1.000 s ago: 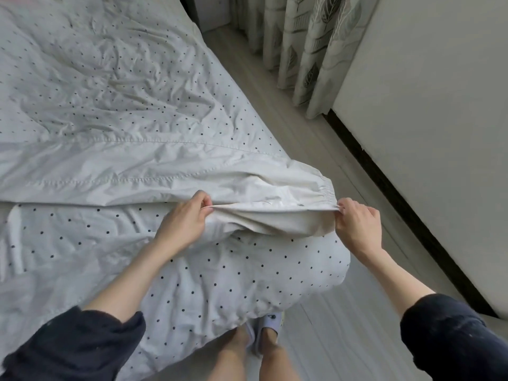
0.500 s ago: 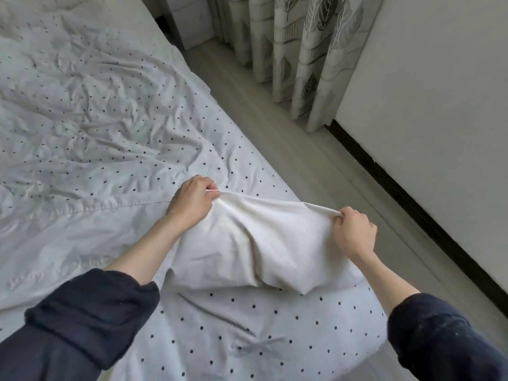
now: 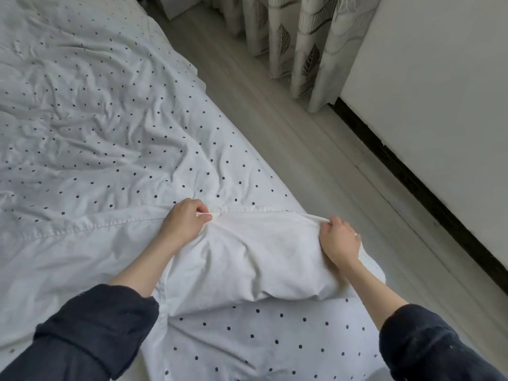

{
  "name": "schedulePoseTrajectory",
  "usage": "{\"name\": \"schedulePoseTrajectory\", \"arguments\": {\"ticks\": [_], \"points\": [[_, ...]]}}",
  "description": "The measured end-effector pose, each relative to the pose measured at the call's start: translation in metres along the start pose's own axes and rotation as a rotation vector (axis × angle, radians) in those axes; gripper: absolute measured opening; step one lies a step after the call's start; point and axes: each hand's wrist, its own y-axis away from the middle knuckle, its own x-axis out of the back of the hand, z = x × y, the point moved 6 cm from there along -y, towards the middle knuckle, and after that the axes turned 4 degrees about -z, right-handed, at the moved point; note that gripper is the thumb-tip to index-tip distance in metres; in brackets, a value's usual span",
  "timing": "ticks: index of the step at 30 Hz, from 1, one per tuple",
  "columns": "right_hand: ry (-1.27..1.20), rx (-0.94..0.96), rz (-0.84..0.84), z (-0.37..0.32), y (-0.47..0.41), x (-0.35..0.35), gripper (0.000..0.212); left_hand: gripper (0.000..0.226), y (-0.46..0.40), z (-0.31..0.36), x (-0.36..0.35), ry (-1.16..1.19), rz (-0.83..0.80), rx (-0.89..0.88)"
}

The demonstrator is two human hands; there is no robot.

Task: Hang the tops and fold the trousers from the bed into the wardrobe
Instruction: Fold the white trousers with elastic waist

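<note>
Pale floorboards point(image 3: 316, 149) run beside the bed point(image 3: 82, 119), with leaf-print curtains point(image 3: 297, 42) beyond. White trousers point(image 3: 247, 259) lie on the polka-dot duvet at the bed's corner. Left hand point(image 3: 184, 224) pinches the top edge of the fabric; right hand point(image 3: 339, 243) grips the same edge at the bed's side. Between the 2 grips the cloth is folded over and sags toward the person; a stitched seam runs left of the left grip

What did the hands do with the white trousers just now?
Both hands, left and right, carried the waistband end of the white trousers over and laid it down, doubling them on the dotted duvet. Both hands still pinch the fabric.
</note>
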Motion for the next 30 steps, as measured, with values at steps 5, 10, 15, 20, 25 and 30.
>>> {"name": "schedulePoseTrajectory", "arguments": {"ticks": [5, 10, 15, 20, 25, 30], "points": [[0.0, 0.243, -0.167, -0.076, 0.052, -0.002, 0.055, 0.027, 0.038, -0.01, 0.022, -0.084, 0.162, -0.013], [0.179, 0.681, -0.309, -0.156, 0.148, -0.055, 0.06, 0.03, 0.128, -0.031, 0.026, -0.171, 0.568, -0.108], [0.349, 0.695, -0.221, -0.156, 0.177, -0.09, 0.068, 0.05, 0.191, -0.066, -0.016, -0.051, 0.542, -0.01], [0.322, 1.09, 0.027, -0.185, 0.21, -0.088, 0.083, 0.059, 0.234, -0.082, -0.033, -0.111, 0.57, 0.033], [0.565, 1.607, 0.131, -0.207, 0.25, -0.116, 0.06, 0.041, 0.268, -0.125, -0.06, -0.075, 0.521, 0.197], [0.863, 1.894, 0.149, -0.199, 0.274, -0.157, 0.038, 0.042, 0.309, -0.159, -0.112, 0.052, 0.447, 0.205]]}}
